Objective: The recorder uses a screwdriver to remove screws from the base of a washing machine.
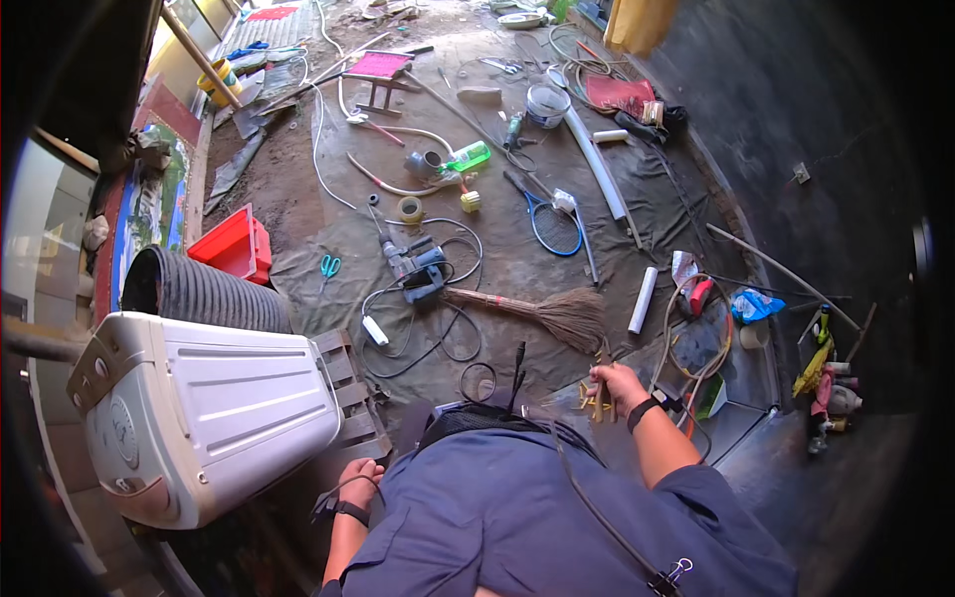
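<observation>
My right hand [619,388] is closed around a pair of pliers [599,400], their brownish handles pointing down and the jaws up toward the broom. Scattered small yellow pieces [585,394] lie just beside that hand. My left hand [360,482] is held low, next to the white washing machine [244,383], with its fingers curled around a thin dark cable [326,504]. Ahead of me on the ground cloth lie a straw broom [562,316] and a blue-grey power drill [420,271] with its cord coiled around it.
A ribbed dark pipe [214,289] and a red crate [234,247] stand to the left. Teal scissors [329,267], a tape roll [409,209], a green bottle [470,156], a racket [553,227], a bucket [547,105] and white tubes [644,300] cover the ground. Coiled hoses [696,338] lie right.
</observation>
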`<state>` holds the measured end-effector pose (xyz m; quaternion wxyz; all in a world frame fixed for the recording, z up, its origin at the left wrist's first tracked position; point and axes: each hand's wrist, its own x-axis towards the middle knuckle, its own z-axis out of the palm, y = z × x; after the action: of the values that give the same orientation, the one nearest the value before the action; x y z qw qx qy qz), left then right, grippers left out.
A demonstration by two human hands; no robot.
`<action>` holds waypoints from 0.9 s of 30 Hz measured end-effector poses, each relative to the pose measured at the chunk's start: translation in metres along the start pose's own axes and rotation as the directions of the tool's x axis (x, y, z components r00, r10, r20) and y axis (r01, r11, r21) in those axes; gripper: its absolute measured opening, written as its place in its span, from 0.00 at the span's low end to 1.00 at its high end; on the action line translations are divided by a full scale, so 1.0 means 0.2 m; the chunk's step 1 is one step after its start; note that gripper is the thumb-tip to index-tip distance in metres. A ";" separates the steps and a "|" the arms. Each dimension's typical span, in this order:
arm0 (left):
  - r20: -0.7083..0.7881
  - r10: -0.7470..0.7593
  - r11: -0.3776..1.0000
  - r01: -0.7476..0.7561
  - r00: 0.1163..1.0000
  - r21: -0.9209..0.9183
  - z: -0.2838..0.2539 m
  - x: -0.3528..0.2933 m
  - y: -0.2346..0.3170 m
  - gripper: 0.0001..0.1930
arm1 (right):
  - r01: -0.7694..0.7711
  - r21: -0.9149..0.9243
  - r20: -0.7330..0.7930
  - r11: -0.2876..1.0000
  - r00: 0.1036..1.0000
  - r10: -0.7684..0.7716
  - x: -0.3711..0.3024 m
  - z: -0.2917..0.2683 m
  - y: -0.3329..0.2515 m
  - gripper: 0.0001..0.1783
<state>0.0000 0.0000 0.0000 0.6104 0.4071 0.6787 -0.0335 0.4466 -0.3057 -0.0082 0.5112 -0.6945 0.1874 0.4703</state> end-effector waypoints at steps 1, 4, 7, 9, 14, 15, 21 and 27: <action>0.022 0.033 0.999 -0.033 0.999 -0.022 -0.05 0.03 0.01 0.12 | 0.000 0.049 0.003 0.999 1.000 0.000 0.00 0.06 -0.03 0.10; 0.049 0.051 0.998 -0.049 0.998 -0.032 0.24 -0.05 0.08 0.11 | -0.008 0.000 -0.026 1.000 1.000 0.008 0.00 -0.06 -0.36 0.08; 0.043 0.062 0.992 -0.066 0.997 0.110 0.23 0.01 0.34 0.11 | 0.016 0.029 0.009 0.999 1.000 -0.016 0.16 0.05 -0.52 0.08; 0.062 0.047 0.982 -0.057 0.997 0.177 0.23 0.08 0.44 0.12 | 0.038 0.036 0.015 0.999 0.999 -0.039 0.23 0.13 -0.63 0.08; 0.119 -0.063 0.996 0.070 0.991 -0.052 0.25 0.46 0.72 0.14 | 0.047 0.062 0.009 0.997 0.999 -0.048 0.42 0.25 -0.91 0.07; 0.139 -0.056 0.998 0.053 0.989 0.023 0.28 0.52 0.85 0.14 | 0.031 0.087 0.009 0.996 0.999 -0.032 0.45 0.26 -0.96 0.06; 0.132 0.118 0.968 -0.144 0.984 0.204 0.48 0.75 1.63 0.15 | -0.012 0.259 -0.034 0.966 0.999 0.021 0.61 0.23 -1.26 0.16; 0.046 0.184 0.956 -0.189 0.982 0.224 0.81 0.94 2.34 0.16 | -0.087 0.216 -0.049 0.972 0.994 0.099 0.96 0.14 -1.64 0.11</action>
<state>0.4219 0.3200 0.0098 0.5684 0.5361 0.6215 -0.0582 0.7708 -0.1055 0.0037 0.5546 -0.6395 0.2843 0.4501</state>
